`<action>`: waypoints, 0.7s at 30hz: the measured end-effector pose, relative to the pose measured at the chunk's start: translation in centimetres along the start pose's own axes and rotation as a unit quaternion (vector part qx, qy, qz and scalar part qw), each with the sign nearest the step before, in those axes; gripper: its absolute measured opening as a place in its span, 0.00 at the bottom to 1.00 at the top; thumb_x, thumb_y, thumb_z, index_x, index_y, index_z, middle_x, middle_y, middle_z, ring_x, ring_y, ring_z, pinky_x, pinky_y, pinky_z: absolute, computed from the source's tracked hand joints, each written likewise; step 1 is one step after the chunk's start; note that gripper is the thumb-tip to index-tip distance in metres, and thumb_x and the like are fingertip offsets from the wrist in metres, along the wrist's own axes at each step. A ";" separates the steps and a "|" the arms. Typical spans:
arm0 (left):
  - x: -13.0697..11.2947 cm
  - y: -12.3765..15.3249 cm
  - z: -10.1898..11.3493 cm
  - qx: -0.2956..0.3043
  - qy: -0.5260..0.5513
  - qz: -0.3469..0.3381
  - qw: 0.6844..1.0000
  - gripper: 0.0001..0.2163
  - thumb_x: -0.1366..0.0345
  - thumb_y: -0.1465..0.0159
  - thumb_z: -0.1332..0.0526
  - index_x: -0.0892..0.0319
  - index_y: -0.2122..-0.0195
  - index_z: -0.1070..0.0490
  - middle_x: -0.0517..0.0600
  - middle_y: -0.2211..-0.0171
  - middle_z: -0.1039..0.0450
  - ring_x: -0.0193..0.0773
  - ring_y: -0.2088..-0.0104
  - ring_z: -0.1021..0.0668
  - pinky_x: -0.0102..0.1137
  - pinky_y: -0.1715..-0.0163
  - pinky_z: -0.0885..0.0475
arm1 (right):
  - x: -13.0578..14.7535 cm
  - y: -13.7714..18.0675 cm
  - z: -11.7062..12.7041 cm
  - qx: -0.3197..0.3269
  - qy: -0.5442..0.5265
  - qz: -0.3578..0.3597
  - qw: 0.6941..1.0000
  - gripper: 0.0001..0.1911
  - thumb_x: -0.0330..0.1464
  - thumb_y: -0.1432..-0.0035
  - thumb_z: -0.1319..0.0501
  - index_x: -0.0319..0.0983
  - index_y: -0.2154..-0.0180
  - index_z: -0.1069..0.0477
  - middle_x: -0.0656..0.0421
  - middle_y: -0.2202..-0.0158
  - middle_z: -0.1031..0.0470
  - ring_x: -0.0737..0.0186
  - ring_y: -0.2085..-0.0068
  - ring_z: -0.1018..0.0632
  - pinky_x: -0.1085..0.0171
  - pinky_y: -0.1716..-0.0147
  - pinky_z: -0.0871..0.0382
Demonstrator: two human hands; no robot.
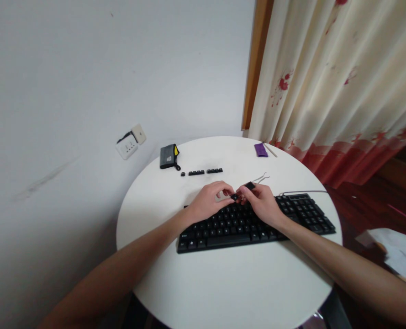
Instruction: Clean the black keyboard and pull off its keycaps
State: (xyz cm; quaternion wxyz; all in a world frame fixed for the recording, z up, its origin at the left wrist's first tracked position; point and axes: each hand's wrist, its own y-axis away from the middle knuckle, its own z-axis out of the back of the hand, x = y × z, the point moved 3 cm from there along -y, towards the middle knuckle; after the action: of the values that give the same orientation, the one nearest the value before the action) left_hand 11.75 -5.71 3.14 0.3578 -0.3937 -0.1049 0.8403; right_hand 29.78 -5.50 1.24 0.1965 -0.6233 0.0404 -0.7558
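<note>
A black keyboard [257, 224] lies across the round white table [223, 283]. Both of my hands hover over its top edge. My left hand [208, 203] pinches a small black keycap [234, 197] between its fingertips. My right hand [262, 203] is closed around a black keycap puller [250, 185] that meets the keycap. Loose keycaps [205, 172] sit in a row behind the hands.
A grey pouch with a yellow tab [169, 156] lies at the back left, a purple item [261, 150] with a thin stick at the back right. A wire tool [261, 178] rests near the keyboard cable. The wall with a socket [130, 142] and a curtain [326, 82] stand behind.
</note>
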 end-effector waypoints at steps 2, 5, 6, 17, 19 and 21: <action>0.0 0.0 -0.1 -0.008 -0.004 -0.018 1.000 0.07 0.65 0.37 0.35 0.56 0.58 0.28 0.49 0.62 0.26 0.38 0.61 0.25 0.33 0.63 0.29 | 0.0 0.0 0.0 0.001 -0.001 -0.004 1.000 0.19 0.45 0.38 0.42 0.36 0.68 0.23 0.56 0.73 0.21 0.63 0.73 0.23 0.65 0.71 0.29; 0.0 0.1 -0.2 -0.011 -0.006 -0.054 0.998 0.08 0.66 0.37 0.36 0.55 0.56 0.28 0.51 0.57 0.27 0.40 0.55 0.26 0.36 0.57 0.29 | -0.1 0.0 -0.1 0.005 -0.003 -0.002 1.000 0.19 0.44 0.37 0.42 0.36 0.69 0.24 0.56 0.75 0.22 0.64 0.74 0.24 0.66 0.72 0.30; -0.1 0.1 -0.2 -0.011 -0.010 -0.066 0.998 0.09 0.66 0.37 0.36 0.55 0.55 0.28 0.51 0.57 0.27 0.41 0.54 0.26 0.37 0.54 0.29 | -0.1 0.0 -0.1 0.005 -0.004 -0.001 1.000 0.19 0.43 0.37 0.42 0.36 0.70 0.25 0.57 0.76 0.23 0.64 0.75 0.24 0.66 0.73 0.31; -0.1 0.1 0.0 0.008 -0.037 -0.098 0.994 0.08 0.65 0.35 0.37 0.52 0.56 0.24 0.52 0.56 0.27 0.41 0.53 0.27 0.40 0.50 0.31 | 0.0 0.2 -0.2 0.008 0.007 -0.022 1.000 0.19 0.44 0.37 0.42 0.36 0.72 0.26 0.58 0.79 0.25 0.65 0.78 0.26 0.67 0.77 0.34; -0.2 0.1 0.0 0.010 -0.031 -0.102 0.994 0.07 0.64 0.36 0.36 0.52 0.57 0.23 0.52 0.56 0.27 0.41 0.53 0.27 0.40 0.50 0.31 | 0.1 0.3 -0.3 0.011 0.003 -0.028 1.000 0.20 0.44 0.37 0.42 0.36 0.72 0.26 0.58 0.80 0.25 0.65 0.79 0.27 0.67 0.78 0.35; -0.3 0.1 0.0 0.010 -0.024 -0.107 0.994 0.07 0.65 0.36 0.36 0.53 0.57 0.23 0.52 0.57 0.27 0.41 0.54 0.27 0.40 0.50 0.31 | 0.2 0.3 -0.3 0.010 -0.003 -0.029 1.000 0.19 0.44 0.38 0.41 0.36 0.72 0.26 0.58 0.80 0.25 0.66 0.79 0.27 0.67 0.79 0.35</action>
State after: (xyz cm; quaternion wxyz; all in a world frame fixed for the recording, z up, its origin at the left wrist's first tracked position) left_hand 11.85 -5.97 3.27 0.4469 -0.3564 -0.1466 0.8073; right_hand 29.52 -5.91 1.31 0.1806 -0.6243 0.0138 -0.7599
